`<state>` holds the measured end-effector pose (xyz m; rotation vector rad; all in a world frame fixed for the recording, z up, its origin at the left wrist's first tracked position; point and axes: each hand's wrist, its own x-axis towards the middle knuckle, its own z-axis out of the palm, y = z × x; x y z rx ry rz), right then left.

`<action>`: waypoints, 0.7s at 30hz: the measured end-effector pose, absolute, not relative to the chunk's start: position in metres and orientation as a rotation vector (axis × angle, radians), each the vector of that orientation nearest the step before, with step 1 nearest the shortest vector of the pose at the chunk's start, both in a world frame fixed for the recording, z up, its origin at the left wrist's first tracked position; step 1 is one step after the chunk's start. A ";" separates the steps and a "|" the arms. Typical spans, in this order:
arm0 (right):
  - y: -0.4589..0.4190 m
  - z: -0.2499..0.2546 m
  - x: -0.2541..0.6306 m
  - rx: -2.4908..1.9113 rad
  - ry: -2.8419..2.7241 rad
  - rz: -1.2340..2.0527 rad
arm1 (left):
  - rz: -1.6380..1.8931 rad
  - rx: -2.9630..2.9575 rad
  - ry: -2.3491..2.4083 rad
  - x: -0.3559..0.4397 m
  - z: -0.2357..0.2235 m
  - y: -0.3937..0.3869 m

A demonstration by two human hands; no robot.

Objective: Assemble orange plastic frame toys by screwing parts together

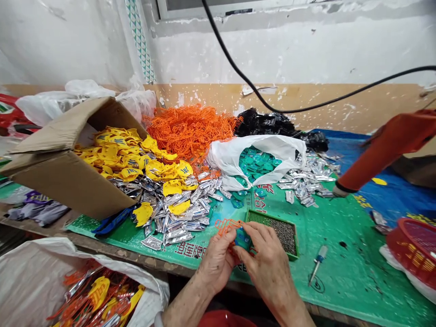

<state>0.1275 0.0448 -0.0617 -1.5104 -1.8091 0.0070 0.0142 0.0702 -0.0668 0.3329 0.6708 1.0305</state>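
Note:
Near the table's front edge, my left hand (216, 261) is closed on an orange plastic frame piece (226, 224), whose slotted end sticks out past the fingers. My right hand (269, 254) pinches a teal plastic piece (242, 238) against that orange piece. Fingers partly cover where the two meet. Just behind my right hand lies a green tray (295, 238) with small dark screws (284, 230) in it. A screwdriver (317, 264) with a clear and blue handle rests on the table to the right.
A tipped cardboard box (71, 181) spills yellow parts (119, 154). Silver pieces (184, 222), an orange heap (190, 129) and a white bag (294, 147) of teal parts surround it. An orange tube-like object (388, 150) slants in from the right. A red basket (408, 254) stands far right.

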 end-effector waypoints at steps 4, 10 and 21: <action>0.046 -0.066 0.129 -1.485 -1.733 0.123 | 1.013 0.291 0.668 0.015 -0.069 0.069; 0.048 -0.068 0.131 -1.460 -1.614 0.312 | 0.971 0.269 0.674 0.016 -0.070 0.068; 0.041 -0.069 0.148 -1.344 -1.398 0.511 | 0.959 0.262 0.664 0.018 -0.065 0.064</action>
